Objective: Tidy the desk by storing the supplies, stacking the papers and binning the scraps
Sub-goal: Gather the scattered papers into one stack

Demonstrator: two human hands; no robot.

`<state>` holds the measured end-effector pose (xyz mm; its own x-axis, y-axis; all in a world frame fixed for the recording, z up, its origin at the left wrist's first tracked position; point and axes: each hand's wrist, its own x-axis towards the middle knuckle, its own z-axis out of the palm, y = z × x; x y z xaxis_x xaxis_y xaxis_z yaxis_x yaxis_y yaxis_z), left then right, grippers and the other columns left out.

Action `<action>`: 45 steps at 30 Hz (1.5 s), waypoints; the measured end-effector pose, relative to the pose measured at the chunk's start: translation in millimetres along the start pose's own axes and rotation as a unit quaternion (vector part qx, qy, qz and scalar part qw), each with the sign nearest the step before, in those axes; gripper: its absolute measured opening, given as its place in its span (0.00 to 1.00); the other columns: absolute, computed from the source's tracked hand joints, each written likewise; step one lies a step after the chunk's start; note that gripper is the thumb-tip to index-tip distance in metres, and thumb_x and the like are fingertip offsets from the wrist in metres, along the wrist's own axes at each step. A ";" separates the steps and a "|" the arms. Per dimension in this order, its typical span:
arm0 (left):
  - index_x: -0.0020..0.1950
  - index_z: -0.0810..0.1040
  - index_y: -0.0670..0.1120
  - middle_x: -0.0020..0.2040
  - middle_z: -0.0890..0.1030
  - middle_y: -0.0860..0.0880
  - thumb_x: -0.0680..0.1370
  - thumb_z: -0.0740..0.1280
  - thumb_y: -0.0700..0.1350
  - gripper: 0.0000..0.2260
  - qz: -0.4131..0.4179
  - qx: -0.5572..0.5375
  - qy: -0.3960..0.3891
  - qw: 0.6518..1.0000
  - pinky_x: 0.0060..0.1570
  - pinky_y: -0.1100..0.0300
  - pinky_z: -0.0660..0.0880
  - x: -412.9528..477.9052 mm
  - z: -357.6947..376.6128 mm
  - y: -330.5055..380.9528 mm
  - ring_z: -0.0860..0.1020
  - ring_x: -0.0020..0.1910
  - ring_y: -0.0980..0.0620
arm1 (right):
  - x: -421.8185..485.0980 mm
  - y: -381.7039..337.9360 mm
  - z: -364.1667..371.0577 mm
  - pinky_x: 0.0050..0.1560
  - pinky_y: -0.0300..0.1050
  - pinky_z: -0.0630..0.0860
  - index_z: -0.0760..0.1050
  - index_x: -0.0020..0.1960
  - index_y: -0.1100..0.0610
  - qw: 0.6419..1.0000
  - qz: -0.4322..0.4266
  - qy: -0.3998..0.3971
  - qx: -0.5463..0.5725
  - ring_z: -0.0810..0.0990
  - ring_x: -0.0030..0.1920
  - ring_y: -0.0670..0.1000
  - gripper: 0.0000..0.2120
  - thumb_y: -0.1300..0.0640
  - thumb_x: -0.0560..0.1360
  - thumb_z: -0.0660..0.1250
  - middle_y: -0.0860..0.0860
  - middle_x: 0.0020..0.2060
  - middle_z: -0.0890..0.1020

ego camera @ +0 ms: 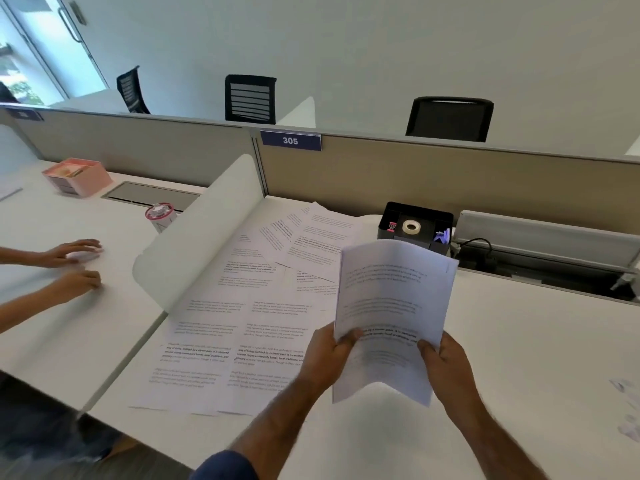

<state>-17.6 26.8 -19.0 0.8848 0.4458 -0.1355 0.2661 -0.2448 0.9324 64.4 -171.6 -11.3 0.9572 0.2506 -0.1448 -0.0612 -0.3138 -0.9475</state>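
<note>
A bundle of printed papers (391, 306) is held upright above the white desk (519, 341). My left hand (329, 355) grips its left edge and my right hand (446, 362) grips its right edge, thumbs on the front. Several more printed sheets (242, 306) lie spread over the desk to the left of the bundle. Behind the bundle stands a black organizer box (415, 220) holding a tape roll (411, 227) and small supplies. Torn paper scraps (627, 410) lie at the desk's right edge.
A curved white divider (207, 230) separates my desk from the left one, where another person's two hands (76, 265) rest. A pink organizer (78, 176) and a small round container (160, 216) stand there. A beige partition (415, 174) and a cable tray (536, 244) close the back.
</note>
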 end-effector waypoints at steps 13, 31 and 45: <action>0.68 0.76 0.38 0.58 0.85 0.35 0.78 0.69 0.44 0.19 -0.148 -0.240 -0.067 0.957 0.52 0.39 0.84 7.1 -221.8 -52.1 0.84 0.55 0.32 | 3.9 -46.0 159.4 0.44 0.51 0.83 0.81 0.51 0.54 0.983 0.105 -0.152 0.022 0.84 0.40 0.50 0.09 0.55 0.81 0.62 0.52 0.47 0.86; 0.66 0.78 0.38 0.59 0.84 0.34 0.74 0.78 0.47 0.24 -0.184 -0.248 -0.108 0.945 0.49 0.44 0.85 78.7 -328.1 -116.7 0.85 0.54 0.33 | 59.6 3.8 247.3 0.79 0.59 0.43 0.41 0.81 0.55 0.869 -0.008 -0.100 -0.484 0.39 0.80 0.57 0.48 0.31 0.75 0.60 0.52 0.81 0.48; 0.68 0.76 0.39 0.58 0.84 0.35 0.79 0.69 0.42 0.18 -0.202 -0.257 -0.130 0.936 0.48 0.42 0.84 89.1 -330.5 -125.7 0.84 0.55 0.32 | 53.0 -13.6 268.0 0.67 0.50 0.69 0.53 0.80 0.50 0.894 0.016 0.001 -0.449 0.71 0.66 0.54 0.40 0.47 0.75 0.71 0.52 0.66 0.76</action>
<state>-98.6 381.8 -37.5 0.8329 0.1707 -0.5265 0.4393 0.3748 0.8164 40.1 91.4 -82.4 0.9597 0.2271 -0.1657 0.1624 -0.9290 -0.3326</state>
